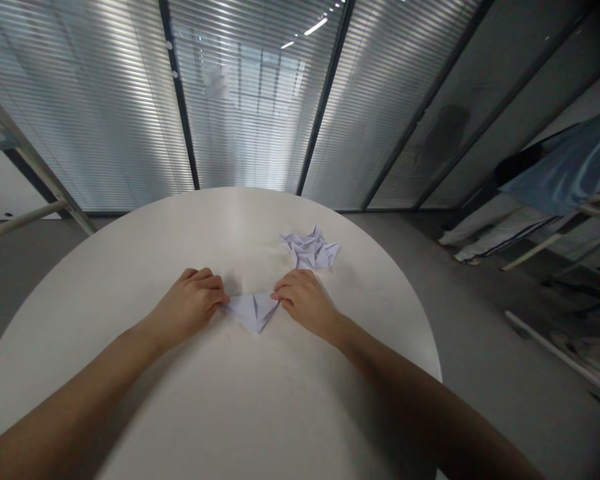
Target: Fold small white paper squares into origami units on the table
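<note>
A folded white paper (253, 312) lies between my hands on the round white table (220, 413), its lower corner pointing toward me and a crease or flap at its middle. My left hand (195, 303) pinches its left corner with curled fingers. At the right corner, my right hand (303, 300) closes its fingertips on the same paper. Just beyond my right hand sits a cluster of folded white paper pieces (311, 250) with pointed tips; whether they are joined cannot be told.
Behind the table stand glass panels with blinds (250, 100). A white metal frame (40, 170) is at the left. On the right, clothes (565, 167) hang by a rack, and a pale bar (555, 350) lies low near the floor.
</note>
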Motion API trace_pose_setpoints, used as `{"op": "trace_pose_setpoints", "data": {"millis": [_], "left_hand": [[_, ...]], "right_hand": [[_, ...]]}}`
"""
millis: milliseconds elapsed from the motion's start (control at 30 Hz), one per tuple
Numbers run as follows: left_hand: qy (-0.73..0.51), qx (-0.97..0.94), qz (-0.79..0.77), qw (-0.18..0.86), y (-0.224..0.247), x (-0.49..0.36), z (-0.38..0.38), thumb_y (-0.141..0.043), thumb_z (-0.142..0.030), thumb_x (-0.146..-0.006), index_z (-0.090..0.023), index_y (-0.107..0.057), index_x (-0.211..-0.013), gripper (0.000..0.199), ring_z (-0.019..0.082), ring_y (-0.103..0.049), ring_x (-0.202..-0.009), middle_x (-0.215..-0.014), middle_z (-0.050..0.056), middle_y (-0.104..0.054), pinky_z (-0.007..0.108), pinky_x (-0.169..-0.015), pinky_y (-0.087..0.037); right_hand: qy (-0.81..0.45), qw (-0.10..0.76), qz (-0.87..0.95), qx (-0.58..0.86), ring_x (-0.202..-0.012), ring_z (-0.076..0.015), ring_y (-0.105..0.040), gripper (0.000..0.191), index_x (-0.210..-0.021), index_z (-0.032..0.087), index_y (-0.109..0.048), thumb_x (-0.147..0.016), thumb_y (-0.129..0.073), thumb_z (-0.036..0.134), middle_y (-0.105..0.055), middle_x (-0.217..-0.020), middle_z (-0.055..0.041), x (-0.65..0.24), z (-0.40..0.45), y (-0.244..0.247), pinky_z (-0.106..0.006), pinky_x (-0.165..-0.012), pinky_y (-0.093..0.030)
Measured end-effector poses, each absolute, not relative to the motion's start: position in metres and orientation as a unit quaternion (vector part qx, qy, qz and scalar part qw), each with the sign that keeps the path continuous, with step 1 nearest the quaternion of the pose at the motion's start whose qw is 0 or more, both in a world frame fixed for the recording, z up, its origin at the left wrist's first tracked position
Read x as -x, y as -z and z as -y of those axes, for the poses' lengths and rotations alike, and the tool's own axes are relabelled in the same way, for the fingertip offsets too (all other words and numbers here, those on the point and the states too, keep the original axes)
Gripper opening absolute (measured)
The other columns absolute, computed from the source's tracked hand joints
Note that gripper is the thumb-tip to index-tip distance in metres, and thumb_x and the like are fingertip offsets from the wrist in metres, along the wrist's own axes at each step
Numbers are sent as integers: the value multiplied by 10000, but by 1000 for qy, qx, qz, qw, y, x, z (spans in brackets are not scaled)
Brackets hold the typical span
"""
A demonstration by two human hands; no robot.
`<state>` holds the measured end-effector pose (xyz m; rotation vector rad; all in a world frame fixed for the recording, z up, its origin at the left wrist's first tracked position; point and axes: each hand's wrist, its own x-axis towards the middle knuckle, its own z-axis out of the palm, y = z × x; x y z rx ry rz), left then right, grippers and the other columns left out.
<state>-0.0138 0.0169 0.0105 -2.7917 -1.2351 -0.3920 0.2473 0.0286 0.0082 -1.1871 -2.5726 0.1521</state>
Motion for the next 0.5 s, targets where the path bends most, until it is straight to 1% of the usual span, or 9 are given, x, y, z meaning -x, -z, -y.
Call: {"op": "trace_pose_setpoints", "data": {"millis": [167,233,333,400,500], "left_hand": [[67,913,389,98,-18,3,-8,-524,-117,-794,-200,-660,-741,168,225,-550,-824,-777,48,-628,396,-752,-360],[57,911,392,118,-19,-3,-4,-527,-160,-806,-182,-635,-700,153,229,-551,-785,-752,61,-610,401,-739,-371],[60,909,389,139,-17,-10,0,-517,-247,-854,-174,-614,-679,213,221,-544,-730,-729,67,-587,395,-705,-389],[67,912,377,146,-12,-13,1,-498,-233,-878,-177,-621,-727,203,210,-537,-717,-743,60,-584,375,-679,-400],[79,925,347,138,-5,-17,1,-501,-155,-873,-176,-626,-808,142,189,-538,-745,-818,57,-599,337,-678,-423]], "right_hand": [[-14,113,909,402,-978,-206,-537,176,-867,185,-714,-827,-552,134,-689,-970,-50,-241,-17,-13,-357,-898,-352],[-1,104,906,410,-961,-215,-541,156,-882,158,-697,-849,-551,199,-676,-964,-75,-236,-11,-14,-355,-898,-373],[10,100,908,406,-976,-228,-540,191,-942,151,-659,-879,-549,293,-655,-992,-93,-228,-5,-12,-352,-892,-404],[13,101,916,388,-1003,-225,-535,189,-1021,166,-622,-894,-533,273,-641,-1040,-83,-224,-2,-10,-346,-895,-415],[26,103,926,362,-1022,-210,-531,259,-1151,172,-552,-903,-477,147,-612,-1131,-77,-219,0,-7,-340,-901,-423]]}}
